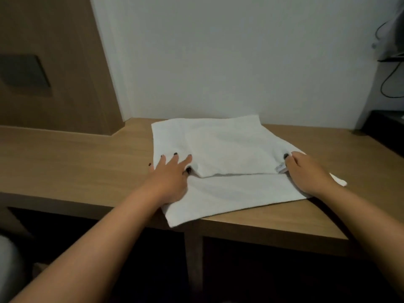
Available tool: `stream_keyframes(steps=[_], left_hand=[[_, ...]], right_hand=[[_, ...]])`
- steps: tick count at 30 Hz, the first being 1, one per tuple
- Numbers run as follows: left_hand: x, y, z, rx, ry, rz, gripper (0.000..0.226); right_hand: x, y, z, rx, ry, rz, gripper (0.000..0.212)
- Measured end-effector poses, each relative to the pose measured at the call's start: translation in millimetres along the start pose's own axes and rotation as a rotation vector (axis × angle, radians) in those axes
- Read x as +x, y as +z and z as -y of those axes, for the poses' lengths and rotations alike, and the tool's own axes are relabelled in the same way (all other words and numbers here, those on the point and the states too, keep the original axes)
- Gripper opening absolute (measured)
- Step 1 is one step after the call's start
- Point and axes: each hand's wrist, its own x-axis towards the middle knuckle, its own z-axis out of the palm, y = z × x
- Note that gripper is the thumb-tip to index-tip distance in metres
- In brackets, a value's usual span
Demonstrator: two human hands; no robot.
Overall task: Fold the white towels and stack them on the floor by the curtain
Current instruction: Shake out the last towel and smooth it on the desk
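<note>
A white towel (227, 154) lies on the wooden table (76, 162), partly folded, with an upper flap lying over a lower layer that hangs slightly over the front edge. My left hand (170, 176) rests on the towel's left side, fingers spread, thumb and index finger pinching the flap's near left corner. At the flap's near right corner, by a small label (281, 167), my right hand (306, 171) pinches the cloth.
A white wall (218, 62) rises right behind the table. A brown wooden panel (54, 73) stands at the left. Dark cables (389, 84) hang at the far right above a dark object (387, 130). Dark open space lies under the table.
</note>
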Motion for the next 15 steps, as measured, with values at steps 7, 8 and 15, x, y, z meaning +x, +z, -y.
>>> stream_keyframes(steps=[7,8,15], left_hand=[[55.3,-2.7,63.1,-0.494,-0.129,-0.380,0.043],[50.0,-4.8,61.8,-0.504,-0.183,-0.487,0.042],[-25.9,-10.1,46.4,-0.811,0.078,-0.862,0.046]], right_hand=[[3.7,25.7,47.9,-0.076,0.131,-0.137,0.032],[4.7,23.0,47.5,-0.086,0.076,-0.203,0.031],[-12.9,-5.4,27.2,0.427,-0.011,-0.693,0.030]])
